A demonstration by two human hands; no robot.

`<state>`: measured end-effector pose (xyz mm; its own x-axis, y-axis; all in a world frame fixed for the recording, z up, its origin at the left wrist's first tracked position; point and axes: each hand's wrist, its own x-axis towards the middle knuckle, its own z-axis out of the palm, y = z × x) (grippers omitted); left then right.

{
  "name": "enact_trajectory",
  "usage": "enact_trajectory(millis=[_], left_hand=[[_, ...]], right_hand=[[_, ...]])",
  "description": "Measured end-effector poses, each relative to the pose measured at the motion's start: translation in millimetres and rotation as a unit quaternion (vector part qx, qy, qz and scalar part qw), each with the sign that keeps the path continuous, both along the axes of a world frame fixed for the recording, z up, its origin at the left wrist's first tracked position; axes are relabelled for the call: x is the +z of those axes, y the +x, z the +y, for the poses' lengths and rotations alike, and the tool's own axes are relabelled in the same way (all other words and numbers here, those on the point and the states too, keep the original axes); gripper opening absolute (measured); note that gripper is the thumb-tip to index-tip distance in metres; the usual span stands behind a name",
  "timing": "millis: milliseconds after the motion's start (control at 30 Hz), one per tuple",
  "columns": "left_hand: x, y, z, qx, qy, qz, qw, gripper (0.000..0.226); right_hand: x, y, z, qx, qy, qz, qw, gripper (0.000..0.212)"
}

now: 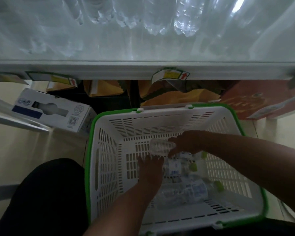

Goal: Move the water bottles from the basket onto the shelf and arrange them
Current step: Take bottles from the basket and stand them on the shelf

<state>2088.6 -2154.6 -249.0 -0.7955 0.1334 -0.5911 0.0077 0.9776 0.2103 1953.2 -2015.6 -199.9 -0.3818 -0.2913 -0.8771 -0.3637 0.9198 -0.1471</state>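
A white plastic basket (pixel 107 160) with a green rim stands on the floor below me. Three clear water bottles with green caps lie on their sides in it. My right hand (pixel 187 143) is closed around the uppermost bottle (pixel 160 148), whose base points left. My left hand (pixel 150 169) reaches down onto the middle bottle (pixel 174 167), fingers curled over its left end; whether it grips is unclear. The third bottle (pixel 191 191) lies nearest me. Above, the white shelf (pixel 143 53) holds a row of clear bottles (pixel 186 19) at its back.
Price tags (pixel 170 75) hang from the shelf's front edge. A white and blue carton (pixel 51 111) lies on the floor at left, a red carton (pixel 255 101) at right. Brown boxes sit under the shelf. My dark-clothed knee (pixel 46 193) is left of the basket.
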Motion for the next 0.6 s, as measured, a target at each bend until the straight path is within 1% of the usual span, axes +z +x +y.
enact_trajectory(millis=[33,67,133,200,233,333,400,500,567,600], left_hand=[[1,0,0,0.0,-0.004,0.0,1.0,0.054],[0,0,-2,-0.003,-0.01,-0.003,1.0,0.054],[-2,1,-5,-0.007,-0.015,-0.007,1.0,0.054],[-2,2,-13,-0.004,-0.016,-0.018,1.0,0.055],[-2,2,-17,-0.001,-0.012,-0.024,1.0,0.057],[1,4,-38,-0.003,0.004,-0.05,0.999,0.065],[-5,10,-58,0.012,0.027,-0.055,0.998,0.063],[-7,10,-85,0.046,0.072,-0.038,0.996,0.058],[1,4,-91,0.068,0.109,-0.046,0.991,0.061],[5,0,-90,0.072,0.122,-0.051,0.989,0.06]], right_hand=[[-12,3,-1,0.019,0.007,0.02,1.0,0.113],[-18,4,0,0.033,0.01,0.035,0.999,0.115],[-23,10,2,0.046,0.0,0.059,0.997,0.112],[-27,14,5,0.037,-0.006,0.072,0.997,0.105],[-30,15,5,0.034,-0.005,0.067,0.997,0.103],[-24,10,2,-0.003,0.011,0.016,1.0,0.104],[-18,3,2,-0.038,0.001,-0.008,0.999,0.107],[-20,-1,3,-0.118,-0.104,-0.016,0.987,0.11],[-17,2,-3,-0.132,-0.123,-0.047,0.983,0.101],[-18,5,-6,-0.142,-0.112,-0.059,0.982,0.095]])
